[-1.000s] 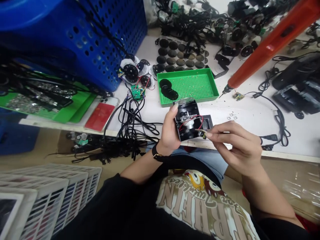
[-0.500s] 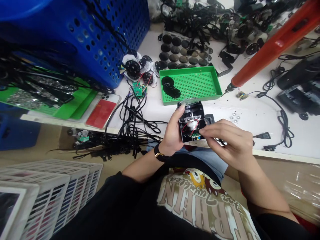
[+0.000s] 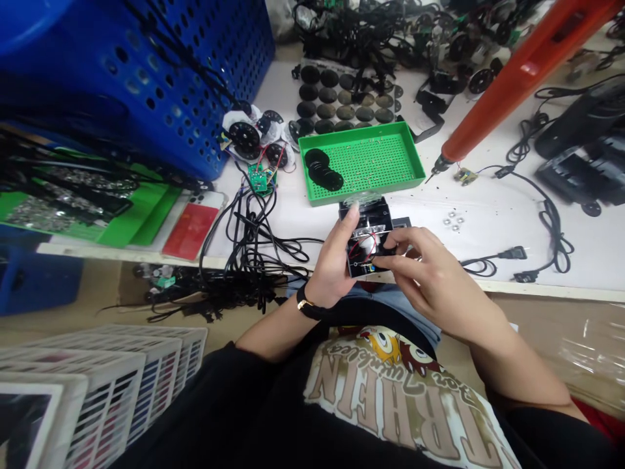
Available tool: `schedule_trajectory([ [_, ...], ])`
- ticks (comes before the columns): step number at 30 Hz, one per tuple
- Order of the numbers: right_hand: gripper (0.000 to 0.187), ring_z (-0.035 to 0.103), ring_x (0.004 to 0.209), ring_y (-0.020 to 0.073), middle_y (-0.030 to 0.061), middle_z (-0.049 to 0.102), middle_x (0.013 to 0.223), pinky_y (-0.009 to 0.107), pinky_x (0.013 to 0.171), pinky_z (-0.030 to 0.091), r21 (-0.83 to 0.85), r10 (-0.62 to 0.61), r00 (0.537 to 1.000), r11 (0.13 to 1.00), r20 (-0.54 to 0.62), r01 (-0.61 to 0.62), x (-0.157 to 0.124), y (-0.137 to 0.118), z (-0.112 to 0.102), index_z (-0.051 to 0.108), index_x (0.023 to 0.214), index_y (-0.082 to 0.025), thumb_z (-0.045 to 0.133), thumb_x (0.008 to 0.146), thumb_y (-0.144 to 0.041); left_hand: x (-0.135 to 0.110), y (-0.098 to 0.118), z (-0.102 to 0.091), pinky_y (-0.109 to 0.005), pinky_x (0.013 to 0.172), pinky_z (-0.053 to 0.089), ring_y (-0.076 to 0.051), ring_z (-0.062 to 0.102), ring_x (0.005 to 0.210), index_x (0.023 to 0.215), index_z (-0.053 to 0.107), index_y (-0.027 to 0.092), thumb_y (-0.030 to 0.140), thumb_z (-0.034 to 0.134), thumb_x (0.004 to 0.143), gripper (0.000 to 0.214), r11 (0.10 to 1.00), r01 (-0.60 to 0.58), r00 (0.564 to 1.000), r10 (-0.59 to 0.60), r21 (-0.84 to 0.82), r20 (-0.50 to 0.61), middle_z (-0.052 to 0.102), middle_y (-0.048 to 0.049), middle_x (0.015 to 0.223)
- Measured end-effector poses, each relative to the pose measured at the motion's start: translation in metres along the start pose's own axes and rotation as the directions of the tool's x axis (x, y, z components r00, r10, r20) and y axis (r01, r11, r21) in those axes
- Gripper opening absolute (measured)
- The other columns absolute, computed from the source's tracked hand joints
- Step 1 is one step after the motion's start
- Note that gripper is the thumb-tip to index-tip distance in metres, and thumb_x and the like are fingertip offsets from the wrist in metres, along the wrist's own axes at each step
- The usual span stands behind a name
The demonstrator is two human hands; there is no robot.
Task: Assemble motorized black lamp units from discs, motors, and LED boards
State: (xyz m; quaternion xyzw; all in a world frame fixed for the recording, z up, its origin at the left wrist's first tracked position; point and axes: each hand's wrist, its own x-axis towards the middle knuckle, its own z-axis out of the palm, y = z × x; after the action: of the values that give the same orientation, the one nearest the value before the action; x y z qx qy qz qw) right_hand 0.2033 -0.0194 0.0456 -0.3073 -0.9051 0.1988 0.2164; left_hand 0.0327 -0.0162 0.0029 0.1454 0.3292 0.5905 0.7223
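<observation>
A small open black plastic housing sits in my left hand, its thumb over the near side and the fingers hidden beneath. Inside it are a white part, thin red wires and a small blue component near the lower edge. My right hand grips the housing's right side, its bent fingertips reaching into the lower right corner by the wires. Those fingertips cover the spot, so anything tiny between them cannot be seen. Behind the housing lies a green tray with black discs and small screws.
An orange electric screwdriver hangs at the right, tip down. Black cables and a red-and-white phone lie at the left, beside a blue perforated crate. Small metal pieces and a plug rest at the right.
My right fingers have moved left, further into the housing, and now cover the green circuit board that showed before. My left hand still holds the housing; the whole view has shifted slightly.
</observation>
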Motion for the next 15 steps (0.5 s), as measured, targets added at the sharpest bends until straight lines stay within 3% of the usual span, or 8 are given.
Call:
schedule_trajectory([
  [4, 0.027, 0.06, 0.1, 0.0235, 0.0107, 0.065, 0.107, 0.039, 0.082, 0.054, 0.033, 0.047, 0.986, 0.999, -0.158, -0.042, -0.001, 0.003, 0.011, 0.073, 0.11, -0.017, 0.054, 0.097, -0.003, 0.001, -0.001, -0.002, -0.047, 0.107, 0.055, -0.032, 0.066, 0.128, 0.121, 0.071, 0.021, 0.055, 0.066, 0.095, 0.043, 1.0, 0.019, 1.0, -0.019, 0.023, 0.014, 0.076, -0.0095, 0.124],
  [7, 0.021, 0.061, 0.096, 0.022, 0.0069, 0.069, 0.099, 0.039, 0.083, 0.054, 0.092, 0.11, 0.967, 0.992, -0.231, -0.09, 0.0, 0.005, 0.018, 0.069, 0.105, -0.019, 0.055, 0.098, -0.005, -0.001, -0.001, -0.006, -0.05, 0.111, 0.051, -0.033, 0.065, 0.129, 0.125, 0.067, 0.022, 0.05, 0.077, 0.088, 0.048, 0.995, -0.043, 0.998, 0.04, 0.086, 0.044, 0.074, -0.0093, 0.126],
  [9, 0.02, 0.061, 0.094, 0.0219, 0.0054, 0.07, 0.095, 0.04, 0.082, 0.055, 0.12, 0.152, 0.95, 0.985, -0.271, -0.124, 0.0, 0.005, 0.02, 0.067, 0.107, -0.02, 0.057, 0.097, -0.006, -0.004, -0.001, -0.009, -0.051, 0.114, 0.048, -0.033, 0.064, 0.13, 0.135, 0.06, 0.026, 0.035, 0.089, 0.075, 0.068, 0.985, -0.084, 0.994, 0.073, 0.151, 0.075, 0.071, -0.007, 0.131],
  [11, 0.023, 0.062, 0.093, 0.022, 0.0047, 0.07, 0.095, 0.04, 0.081, 0.056, 0.171, 0.198, 0.93, 0.974, -0.31, -0.15, -0.001, 0.005, 0.019, 0.065, 0.114, -0.022, 0.059, 0.096, -0.009, -0.007, -0.001, -0.011, -0.052, 0.117, 0.046, -0.031, 0.063, 0.132, 0.149, 0.047, 0.033, 0.017, 0.091, 0.065, 0.096, 0.973, -0.108, 0.991, 0.091, 0.203, 0.095, 0.066, -0.005, 0.139],
  [15, 0.034, 0.064, 0.112, 0.0242, 0.0093, 0.068, 0.119, 0.039, 0.082, 0.061, 0.349, 0.275, 0.885, 0.927, -0.377, -0.14, -0.012, 0.005, 0.022, 0.064, 0.125, -0.024, 0.068, 0.093, -0.015, -0.009, -0.003, -0.011, -0.055, 0.12, 0.042, -0.03, 0.062, 0.134, 0.163, 0.024, 0.041, 0.01, 0.085, 0.067, 0.117, 0.963, -0.154, 0.987, 0.14, 0.222, 0.08, 0.061, -0.0058, 0.145],
])
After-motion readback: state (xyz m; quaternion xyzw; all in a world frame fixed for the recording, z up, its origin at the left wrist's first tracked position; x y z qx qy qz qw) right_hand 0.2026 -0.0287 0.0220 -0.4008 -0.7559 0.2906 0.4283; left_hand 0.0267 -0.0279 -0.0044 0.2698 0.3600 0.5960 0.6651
